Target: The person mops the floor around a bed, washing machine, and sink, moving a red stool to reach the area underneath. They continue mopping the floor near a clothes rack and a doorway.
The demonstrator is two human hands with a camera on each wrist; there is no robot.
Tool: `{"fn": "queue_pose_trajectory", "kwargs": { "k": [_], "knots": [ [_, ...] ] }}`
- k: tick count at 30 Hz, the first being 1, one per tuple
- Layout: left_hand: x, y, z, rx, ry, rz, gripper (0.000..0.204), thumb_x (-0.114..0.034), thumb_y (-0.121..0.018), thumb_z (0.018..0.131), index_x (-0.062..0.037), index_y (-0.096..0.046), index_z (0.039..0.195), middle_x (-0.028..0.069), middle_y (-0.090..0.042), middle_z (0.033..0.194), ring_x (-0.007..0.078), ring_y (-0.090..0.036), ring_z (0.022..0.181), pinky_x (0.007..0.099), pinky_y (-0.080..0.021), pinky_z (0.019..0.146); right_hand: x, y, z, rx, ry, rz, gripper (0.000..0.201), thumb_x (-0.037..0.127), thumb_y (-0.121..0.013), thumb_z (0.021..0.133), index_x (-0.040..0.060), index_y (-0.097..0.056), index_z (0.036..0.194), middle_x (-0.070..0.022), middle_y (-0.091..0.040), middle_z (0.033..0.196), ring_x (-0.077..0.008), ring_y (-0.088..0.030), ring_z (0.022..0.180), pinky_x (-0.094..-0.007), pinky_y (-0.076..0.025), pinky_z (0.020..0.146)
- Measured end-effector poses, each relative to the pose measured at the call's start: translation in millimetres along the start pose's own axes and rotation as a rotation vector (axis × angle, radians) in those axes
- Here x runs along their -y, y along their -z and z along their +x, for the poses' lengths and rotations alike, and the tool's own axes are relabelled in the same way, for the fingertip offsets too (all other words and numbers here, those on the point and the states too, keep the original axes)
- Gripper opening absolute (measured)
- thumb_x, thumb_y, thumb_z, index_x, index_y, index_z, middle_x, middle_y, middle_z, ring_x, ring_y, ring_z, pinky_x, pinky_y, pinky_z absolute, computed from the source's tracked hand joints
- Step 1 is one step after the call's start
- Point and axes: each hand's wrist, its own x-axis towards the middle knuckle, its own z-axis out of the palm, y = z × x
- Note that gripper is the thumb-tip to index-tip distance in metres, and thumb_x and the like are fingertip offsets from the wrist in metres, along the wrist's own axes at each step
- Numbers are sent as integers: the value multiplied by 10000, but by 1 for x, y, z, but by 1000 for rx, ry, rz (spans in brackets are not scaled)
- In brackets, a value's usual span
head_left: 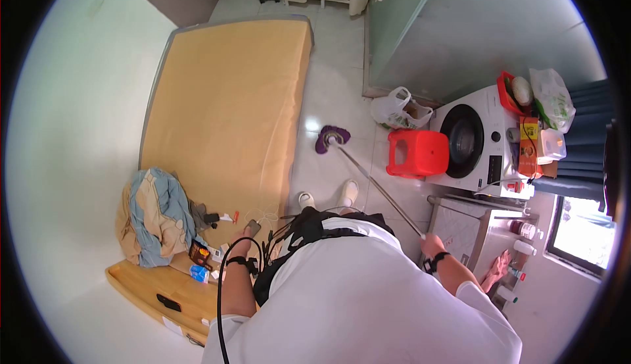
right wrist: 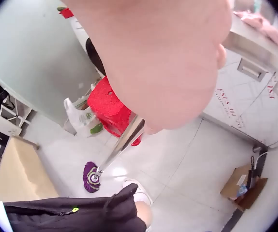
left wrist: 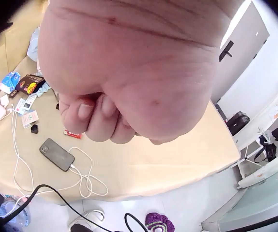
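Observation:
My right hand (head_left: 432,245) grips the upper end of a mop's metal handle (head_left: 378,183). The handle slants down to a purple mop head (head_left: 324,143) lying on the tiled floor, ahead of my feet. In the right wrist view, the handle (right wrist: 122,145) comes out from under the hand, whose fingers are mostly hidden. My left hand (head_left: 240,244) hangs beside the bed. In the left wrist view its fingers (left wrist: 99,126) are curled in toward the palm with nothing seen in them. Below that hand a dark phone (left wrist: 57,154) lies on the bed with a white cable.
The bed (head_left: 223,94) borders the floor on the left. On the right stand a red stool (head_left: 420,153), a white plastic bag (head_left: 394,109) and a washing machine (head_left: 483,107). A metal cabinet (head_left: 457,229) is near my right arm. An open cardboard box (right wrist: 238,183) sits low by the wall.

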Motion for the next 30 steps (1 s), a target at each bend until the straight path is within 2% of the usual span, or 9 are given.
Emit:
{"fn": "queue_pose_trajectory", "kwargs": {
  "k": [3, 6, 8, 13, 15, 23, 25, 26, 30],
  "knots": [
    [33, 0, 0, -6, -22, -14, 446, -371, -452, 862, 28, -617, 975, 271, -607, 938, 410, -575, 931, 438, -431, 813, 56, 1, 42, 41, 164, -169, 534, 432, -399, 897, -56, -617, 923, -277, -605, 940, -402, -580, 930, -440, -465, 822],
    [31, 15, -29, -46, -10, 39, 422, -306, -398, 875, 56, -613, 879, 261, -606, 915, 392, -555, 924, 426, -421, 808, 98, 1, 85, -171, 279, -79, 612, 448, -356, 913, -84, -626, 772, -274, -618, 770, -382, -623, 791, -435, -495, 747],
    [74, 7, -12, -41, -62, 93, 432, -310, -383, 876, 57, -611, 887, 262, -604, 916, 395, -554, 920, 426, -424, 807, 167, 59, 45, 121, 127, 9, 643, 445, -336, 924, -100, -604, 713, -230, -600, 620, -348, -624, 604, -419, -509, 654],
    [127, 0, -13, -15, -143, 116, 441, -313, -358, 865, 49, -608, 897, 262, -600, 919, 402, -557, 909, 429, -432, 801, 228, 67, 3, 179, 90, 4, 651, 445, -323, 934, -93, -586, 679, -186, -565, 541, -304, -577, 474, -409, -485, 531],
    [134, -5, -8, 15, 25, 17, 475, -388, -408, 870, 29, -596, 1001, 279, -565, 1045, 412, -518, 1025, 447, -404, 874, 232, 56, -9, 218, 35, 17, 657, 460, -315, 931, -65, -590, 648, -166, -566, 544, -292, -588, 502, -407, -493, 542],
    [164, -23, 39, 79, -425, 335, 408, -279, -370, 902, 60, -590, 841, 262, -594, 880, 438, -551, 838, 486, -425, 781, 201, 14, -69, 123, 115, -53, 509, 396, -432, 904, -57, -633, 788, -255, -623, 779, -400, -614, 754, -445, -492, 689],
    [154, -23, 48, 68, -453, 363, 415, -308, -394, 885, 52, -598, 890, 257, -598, 909, 444, -553, 843, 493, -425, 780, 181, 3, -73, 46, 187, -79, 521, 394, -417, 911, -58, -625, 756, -241, -616, 714, -371, -620, 675, -436, -502, 634],
    [147, -26, 51, 86, -178, 135, 445, -348, -393, 880, 34, -607, 953, 254, -593, 977, 435, -544, 917, 479, -414, 826, 170, -4, -75, -20, 264, -109, 536, 392, -402, 919, -59, -618, 724, -227, -609, 650, -342, -625, 596, -427, -512, 579],
    [91, -5, 15, 50, -227, 43, 495, -395, -368, 884, 24, -601, 1007, 263, -576, 1031, 423, -520, 1001, 455, -395, 878, 129, -13, -76, 16, 258, -231, 440, 369, -471, 873, -36, -639, 840, -257, -620, 866, -406, -597, 854, -446, -476, 773]
  ]
}}
